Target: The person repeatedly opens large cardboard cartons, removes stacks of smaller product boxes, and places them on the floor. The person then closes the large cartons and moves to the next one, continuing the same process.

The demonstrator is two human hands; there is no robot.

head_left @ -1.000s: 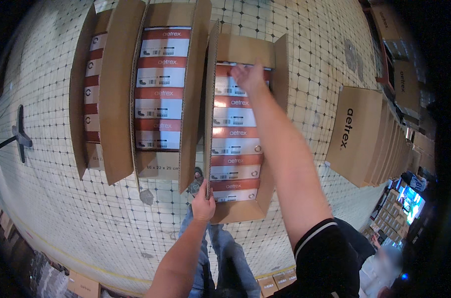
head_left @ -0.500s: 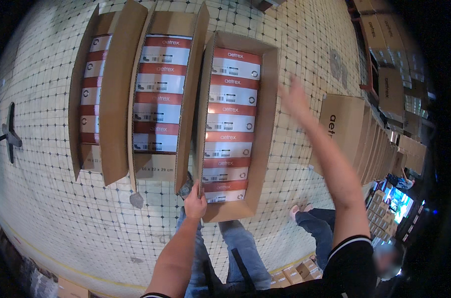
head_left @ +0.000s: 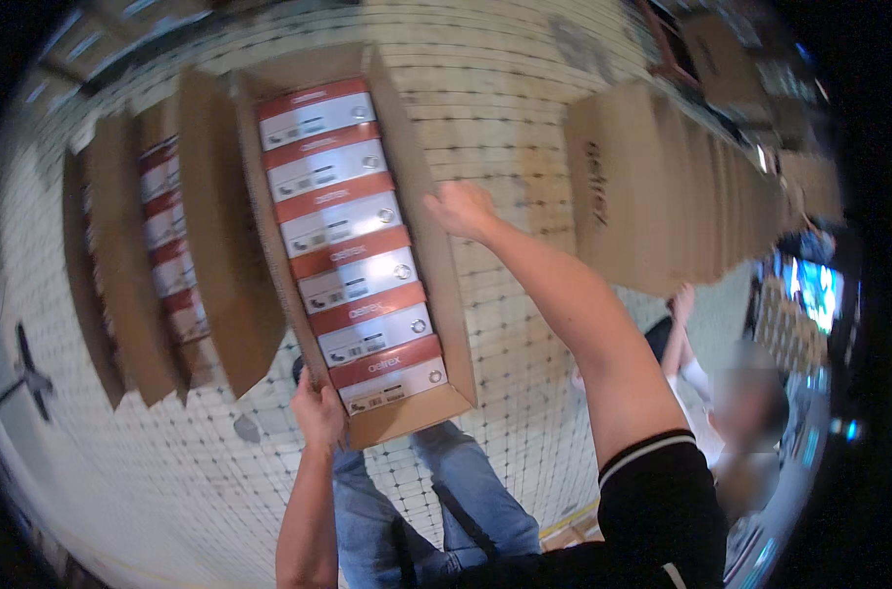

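An open long brown carton (head_left: 407, 417) lies in front of me, holding a row of several red-and-white shoe boxes (head_left: 333, 229). My left hand (head_left: 318, 412) is closed on its near left corner, with the thumb on the rim. Higher up on the opposite side, my right hand (head_left: 461, 209) has its fingers curled over the right wall's edge. To the left, a second open carton (head_left: 228, 231) stands close by with shoe boxes inside, and another open carton (head_left: 122, 255) is beyond it. Their flaps stand upright and hide part of the contents.
Folded flat cartons (head_left: 652, 187) stand in a row at the right. A person (head_left: 706, 393) is low down beside them, one hand touching their lower edge. A black stand base (head_left: 32, 383) is on the tiled floor at far left. Stacked cartons (head_left: 721, 59) fill the upper right.
My right hand has come from the air beside the carton onto its right wall. My view has turned, and the carton appears tilted and farther left. The other person has bent lower by the flat cartons.
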